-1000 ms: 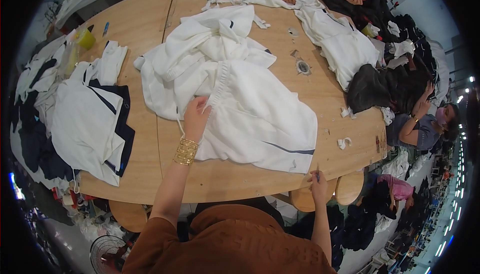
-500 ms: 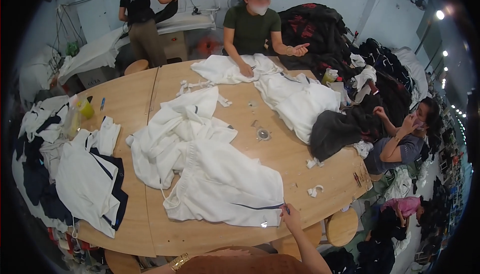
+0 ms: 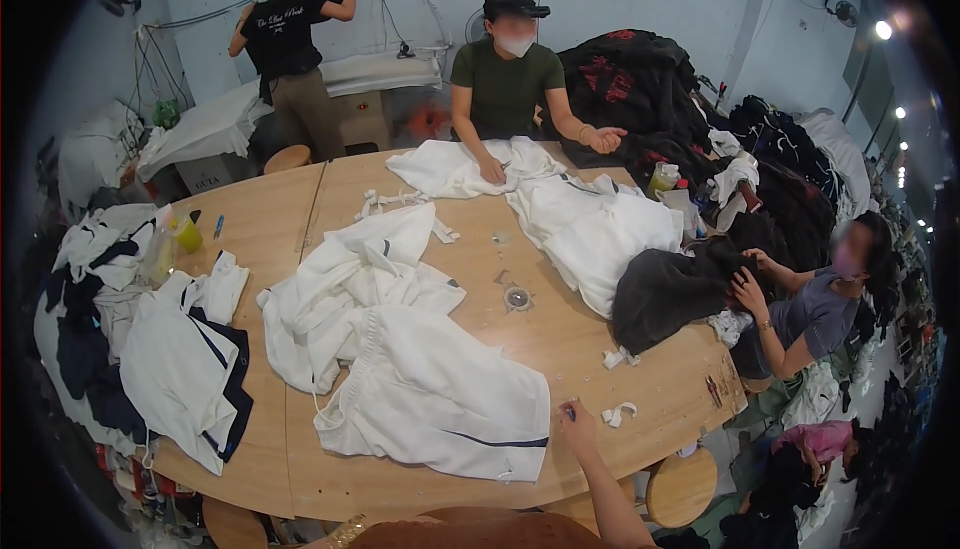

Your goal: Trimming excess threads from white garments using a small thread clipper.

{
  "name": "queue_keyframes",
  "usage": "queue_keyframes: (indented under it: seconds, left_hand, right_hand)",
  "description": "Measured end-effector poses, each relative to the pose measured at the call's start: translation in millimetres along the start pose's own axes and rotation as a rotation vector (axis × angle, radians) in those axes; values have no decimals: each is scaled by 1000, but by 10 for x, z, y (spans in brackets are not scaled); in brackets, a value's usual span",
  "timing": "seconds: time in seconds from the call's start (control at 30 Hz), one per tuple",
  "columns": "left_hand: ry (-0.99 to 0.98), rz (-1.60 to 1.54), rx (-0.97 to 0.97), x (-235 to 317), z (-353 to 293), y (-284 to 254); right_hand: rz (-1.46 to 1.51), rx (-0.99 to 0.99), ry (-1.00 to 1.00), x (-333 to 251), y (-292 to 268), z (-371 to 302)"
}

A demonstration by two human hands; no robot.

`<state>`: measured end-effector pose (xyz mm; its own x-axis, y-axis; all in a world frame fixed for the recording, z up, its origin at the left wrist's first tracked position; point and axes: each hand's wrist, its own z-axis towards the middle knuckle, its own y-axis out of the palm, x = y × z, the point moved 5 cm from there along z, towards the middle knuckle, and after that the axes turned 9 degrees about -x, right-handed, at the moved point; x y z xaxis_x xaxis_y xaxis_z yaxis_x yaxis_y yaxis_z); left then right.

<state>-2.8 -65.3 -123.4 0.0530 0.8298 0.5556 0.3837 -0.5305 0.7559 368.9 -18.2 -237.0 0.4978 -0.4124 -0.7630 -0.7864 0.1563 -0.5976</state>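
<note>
White shorts point(image 3: 435, 389) with an elastic waistband, a drawstring and a navy side stripe lie flat on the wooden table point(image 3: 400, 497) in front of me. Just beyond their right hem, my right hand point(image 3: 578, 431) is closed round a small blue tool point(image 3: 570, 412), whose kind I cannot make out. That hand is apart from the fabric. At the lower edge a gold bracelet point(image 3: 347, 531) shows at my left wrist, but my left hand is out of view. Further white garments point(image 3: 350, 259) are bunched behind the shorts.
White and navy garments point(image 3: 185, 379) are piled at left, near a yellow-green bottle point(image 3: 186, 233). Fabric scraps point(image 3: 618, 415) lie at right. Across the table a person point(image 3: 508, 79) handles white cloth; another point(image 3: 815, 299) holds dark cloth point(image 3: 668, 299). Wooden stools point(image 3: 682, 487) stand below.
My right hand has come away from the shorts' hem, still holding the blue tool. The person at right has lowered both hands onto the dark cloth. The person at the back has raised a black garment.
</note>
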Motion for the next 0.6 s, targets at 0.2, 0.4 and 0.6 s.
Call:
queue_keyframes:
  seconds: [0.2, 0.4, 0.6]
  left_hand:
    - [-98, 594, 232, 714, 147, -154]
    - [370, 1395, 1349, 854, 54, -1809]
    - [313, 1380, 1504, 986, 44, -2025]
  right_hand:
    - [-192, 225, -20, 144, -29, 279]
    - [-353, 261, 16, -17, 158, 375]
    - [-467, 227, -24, 52, 107, 287]
